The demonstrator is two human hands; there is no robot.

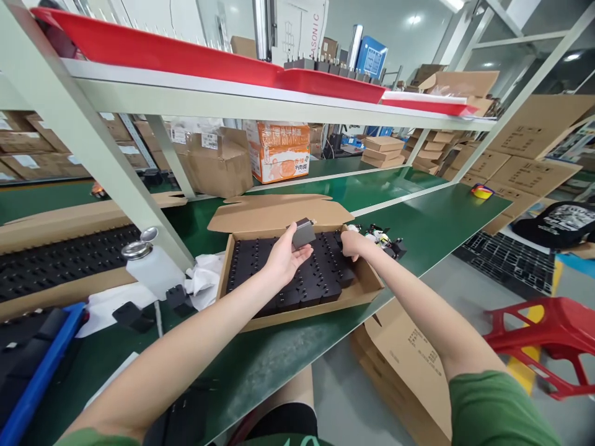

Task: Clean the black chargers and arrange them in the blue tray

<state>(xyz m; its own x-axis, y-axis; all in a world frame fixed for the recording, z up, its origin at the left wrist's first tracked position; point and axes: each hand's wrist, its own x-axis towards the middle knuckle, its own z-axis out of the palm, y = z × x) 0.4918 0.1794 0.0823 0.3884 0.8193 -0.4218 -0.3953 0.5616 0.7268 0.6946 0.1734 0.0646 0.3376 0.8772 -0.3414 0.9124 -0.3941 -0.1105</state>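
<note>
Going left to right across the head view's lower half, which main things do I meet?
Blue plastic tray, metal-topped white plastic bottle, crumpled white wad, left hand holding a dark grey rectangular block, right hand, red plastic stool.

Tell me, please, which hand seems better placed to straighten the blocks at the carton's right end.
Probably the right hand: it is down at those blocks, while the left hand holds a separate block above the carton.

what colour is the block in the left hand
The block is dark grey, best seen in the head view.
</note>
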